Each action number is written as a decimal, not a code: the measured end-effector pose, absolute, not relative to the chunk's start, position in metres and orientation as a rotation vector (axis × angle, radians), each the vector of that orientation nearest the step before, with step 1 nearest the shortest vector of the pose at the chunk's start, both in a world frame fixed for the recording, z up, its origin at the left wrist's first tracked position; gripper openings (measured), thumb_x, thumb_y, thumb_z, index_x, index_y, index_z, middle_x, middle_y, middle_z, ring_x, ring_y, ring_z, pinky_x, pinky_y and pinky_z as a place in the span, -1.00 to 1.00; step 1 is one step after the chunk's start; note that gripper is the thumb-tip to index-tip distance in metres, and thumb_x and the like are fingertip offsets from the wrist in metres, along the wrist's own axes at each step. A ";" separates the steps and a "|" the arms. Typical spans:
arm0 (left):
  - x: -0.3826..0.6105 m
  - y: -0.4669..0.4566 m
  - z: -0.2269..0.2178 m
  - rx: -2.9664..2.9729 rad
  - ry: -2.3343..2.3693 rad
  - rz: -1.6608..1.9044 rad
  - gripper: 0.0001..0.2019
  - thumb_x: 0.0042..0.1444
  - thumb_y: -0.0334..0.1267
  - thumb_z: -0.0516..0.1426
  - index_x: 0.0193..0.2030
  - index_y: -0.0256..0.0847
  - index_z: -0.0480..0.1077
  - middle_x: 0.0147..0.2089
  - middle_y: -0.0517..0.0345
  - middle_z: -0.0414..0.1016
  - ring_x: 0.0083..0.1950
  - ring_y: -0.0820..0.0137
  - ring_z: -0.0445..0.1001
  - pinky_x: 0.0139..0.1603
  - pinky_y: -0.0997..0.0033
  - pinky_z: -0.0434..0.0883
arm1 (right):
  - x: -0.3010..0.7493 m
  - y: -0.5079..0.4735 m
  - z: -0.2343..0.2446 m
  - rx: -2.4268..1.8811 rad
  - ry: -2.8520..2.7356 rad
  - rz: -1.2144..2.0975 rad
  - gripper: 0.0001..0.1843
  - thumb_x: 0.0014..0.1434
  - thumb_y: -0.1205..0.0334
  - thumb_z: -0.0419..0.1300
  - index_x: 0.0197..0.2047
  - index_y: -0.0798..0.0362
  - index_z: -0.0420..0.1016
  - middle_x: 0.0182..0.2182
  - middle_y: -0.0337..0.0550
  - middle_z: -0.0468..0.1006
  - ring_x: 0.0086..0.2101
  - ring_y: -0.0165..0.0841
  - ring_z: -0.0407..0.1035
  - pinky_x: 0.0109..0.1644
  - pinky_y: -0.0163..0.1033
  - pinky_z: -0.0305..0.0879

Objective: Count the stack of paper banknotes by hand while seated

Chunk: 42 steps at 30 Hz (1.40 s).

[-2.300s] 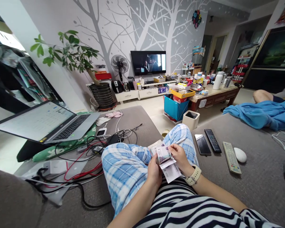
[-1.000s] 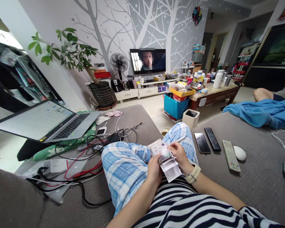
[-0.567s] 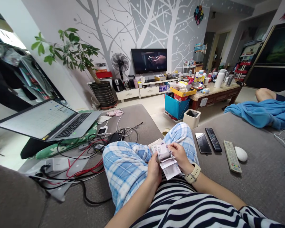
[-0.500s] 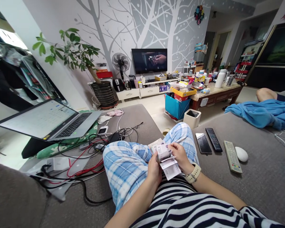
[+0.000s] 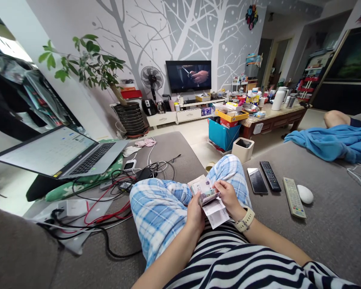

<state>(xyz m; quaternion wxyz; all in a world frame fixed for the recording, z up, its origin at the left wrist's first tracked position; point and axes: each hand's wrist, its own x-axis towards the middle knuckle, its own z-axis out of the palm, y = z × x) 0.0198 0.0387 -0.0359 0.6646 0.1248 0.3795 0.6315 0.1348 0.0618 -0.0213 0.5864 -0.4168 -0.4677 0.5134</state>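
Note:
In my lap is a small stack of banknotes (image 5: 203, 187), printed in pale purple and green. My left hand (image 5: 195, 212) is closed round the stack's lower left side, with the thumb on top. At the right edge, my right hand (image 5: 226, 194) pinches a note between thumb and fingers. Toward my belly hang folded-down notes (image 5: 216, 214), their pale faces up. A cream-coloured watch (image 5: 245, 220) is on my right wrist. The hidden fingertips under the stack do not show.
To my right on the sofa lie a phone (image 5: 257, 180), a black remote (image 5: 270, 176), a grey remote (image 5: 294, 198) and a white mouse (image 5: 305, 194). At left stand an open laptop (image 5: 99, 158) and tangled cables (image 5: 126, 186). Another person's leg (image 5: 338, 119) shows at far right.
The note between my hands has been turned downward, and a different note face with green print now shows on top of the stack. Both hands stay nearly in place.

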 end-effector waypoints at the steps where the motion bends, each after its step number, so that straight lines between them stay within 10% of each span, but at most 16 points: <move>1: 0.020 0.039 -0.036 0.287 0.861 1.427 -0.74 0.09 -0.29 0.15 -0.09 -0.34 0.47 -0.17 -0.06 0.61 -0.17 0.21 0.59 -0.07 0.22 0.49 | 0.135 0.063 -0.023 -0.976 -1.079 1.184 -0.67 0.02 -0.03 0.25 -0.53 0.07 0.39 -0.65 -0.32 0.31 -0.58 -0.44 0.15 -0.45 -0.29 0.07; 42: 0.020 0.035 -0.033 0.251 0.888 1.426 -0.78 0.11 -0.24 0.14 -0.17 -0.31 0.48 -0.21 -0.04 0.62 -0.18 0.19 0.59 -0.07 0.20 0.49 | 0.134 0.057 -0.012 -0.960 -1.049 1.323 -0.71 -0.09 0.03 0.32 -0.52 0.08 0.41 -0.66 -0.38 0.26 -0.59 -0.49 0.04 -0.49 -0.32 -0.03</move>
